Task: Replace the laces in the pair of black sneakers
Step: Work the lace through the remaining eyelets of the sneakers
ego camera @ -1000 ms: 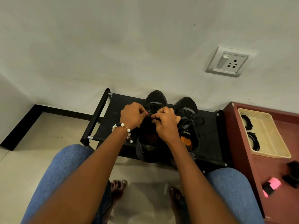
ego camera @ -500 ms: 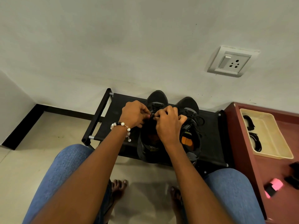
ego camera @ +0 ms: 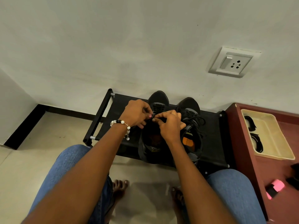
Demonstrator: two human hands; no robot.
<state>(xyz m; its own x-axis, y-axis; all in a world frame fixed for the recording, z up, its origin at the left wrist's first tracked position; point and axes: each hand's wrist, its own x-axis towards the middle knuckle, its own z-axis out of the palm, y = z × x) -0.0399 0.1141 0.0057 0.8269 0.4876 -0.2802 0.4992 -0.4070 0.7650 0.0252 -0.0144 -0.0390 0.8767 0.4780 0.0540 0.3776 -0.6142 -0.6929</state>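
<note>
Two black sneakers stand side by side on a low black rack (ego camera: 212, 136), toes to the wall. Over the left sneaker (ego camera: 157, 99) both my hands meet at the lacing. My left hand (ego camera: 135, 113), with a bead bracelet at the wrist, pinches the black lace (ego camera: 156, 109) with curled fingers. My right hand (ego camera: 169, 125) pinches the same lace from the other side and hides most of the tongue. The right sneaker (ego camera: 191, 109) has loose black laces and an orange insole showing.
A dark red cabinet (ego camera: 242, 159) stands to the right of the rack; on it lie a cream tray (ego camera: 275, 139) with coiled black laces and a pink and black object (ego camera: 275, 189). A wall socket (ego camera: 232, 62) is above. My knees and bare feet are below.
Both hands have stayed at the left sneaker's lacing, shifting slightly toward the toe, with the fingertips now meeting on the lace. The camera has tilted a little.
</note>
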